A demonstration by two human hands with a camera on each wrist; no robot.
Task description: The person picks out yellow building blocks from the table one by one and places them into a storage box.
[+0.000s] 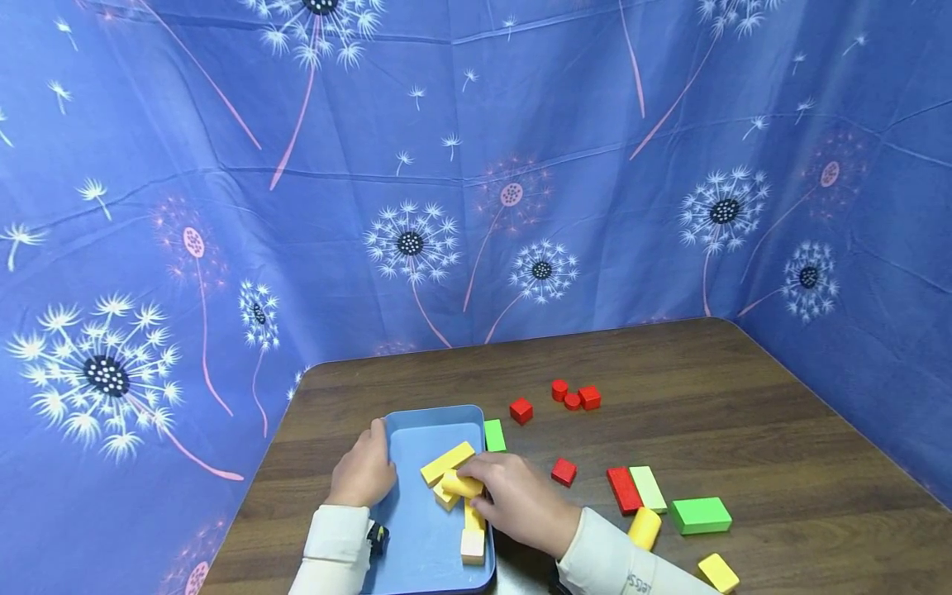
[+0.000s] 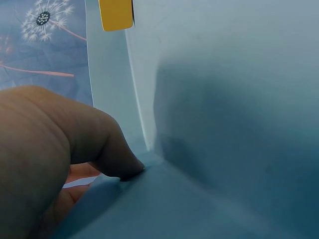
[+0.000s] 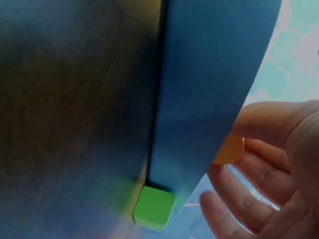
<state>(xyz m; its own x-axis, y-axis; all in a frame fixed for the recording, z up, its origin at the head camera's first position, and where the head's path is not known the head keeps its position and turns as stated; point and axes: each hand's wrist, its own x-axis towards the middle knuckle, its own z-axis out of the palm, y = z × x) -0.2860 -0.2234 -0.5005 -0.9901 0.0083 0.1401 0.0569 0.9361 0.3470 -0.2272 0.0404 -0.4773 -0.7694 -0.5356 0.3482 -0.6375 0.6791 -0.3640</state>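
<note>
My left hand [image 1: 364, 468] grips the left wall of a blue tray [image 1: 405, 541]; in the left wrist view its thumb [image 2: 107, 144] bends over the rim. Over the tray's right side, my right hand [image 1: 524, 502] pinches a yellow cylinder [image 1: 461, 483] between thumb and fingers. The right wrist view shows the cylinder's round end [image 3: 230, 149] beside the tray's outer wall [image 3: 209, 89]. Inside the tray lie a long yellow block [image 1: 447, 463], a smaller yellow block [image 1: 445, 497] partly under the cylinder, another yellow block [image 1: 473, 517] and a pale yellow block [image 1: 472, 547].
A green block [image 1: 494, 435] stands against the tray's right wall. Several small red pieces [image 1: 572, 401] lie farther back. Right of my right hand are a red block [image 1: 624, 490], a pale green block [image 1: 649, 489], a green block [image 1: 702, 516], a yellow cylinder [image 1: 644, 527] and a yellow block [image 1: 718, 573].
</note>
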